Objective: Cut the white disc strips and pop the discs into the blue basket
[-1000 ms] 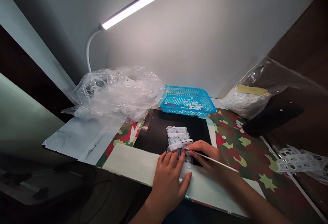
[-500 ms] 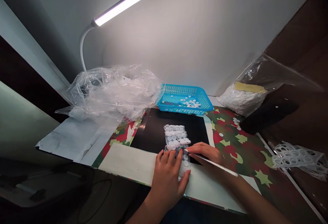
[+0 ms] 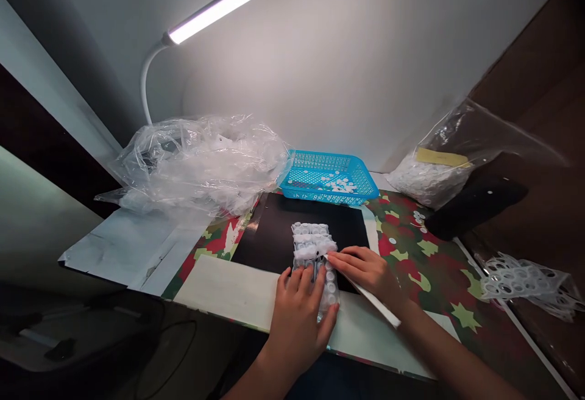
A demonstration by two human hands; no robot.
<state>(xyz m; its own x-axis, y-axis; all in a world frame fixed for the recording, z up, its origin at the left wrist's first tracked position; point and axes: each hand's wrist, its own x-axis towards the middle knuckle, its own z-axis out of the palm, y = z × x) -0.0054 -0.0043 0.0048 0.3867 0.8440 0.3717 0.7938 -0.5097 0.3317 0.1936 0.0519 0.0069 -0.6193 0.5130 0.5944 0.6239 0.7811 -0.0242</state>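
Small translucent round plastic caps (image 3: 330, 286) sit in rows in a clear, sheet-like holder (image 3: 315, 238) on a black mat (image 3: 269, 235). My left hand (image 3: 299, 308) lies over the near left part of these rows, fingers stretched out and resting on them, thumb along the near right side. In my right hand (image 3: 368, 272) is a slim white stick-like tool (image 3: 379, 308), pinched between the fingers, its tip at the upper right of the rows. Whether it is tweezers I cannot tell. Whitish film-like flaps lie across the middle rows, and my left fingers hide part of the caps.
Behind the mat stands a blue plastic basket (image 3: 292, 191) holding loose white discs. A large clear plastic bag (image 3: 201, 162) is at left, a filled bag (image 3: 425, 177) at right. A black cylindrical object (image 3: 479, 205) and perforated plastic scraps (image 3: 530, 284) lie at right. A lamp (image 3: 237, 0) shines overhead.
My right hand has shifted slightly up and left, and the white tool now points more steeply. Film-like flaps near its tip have moved away from me. My left hand stays put.
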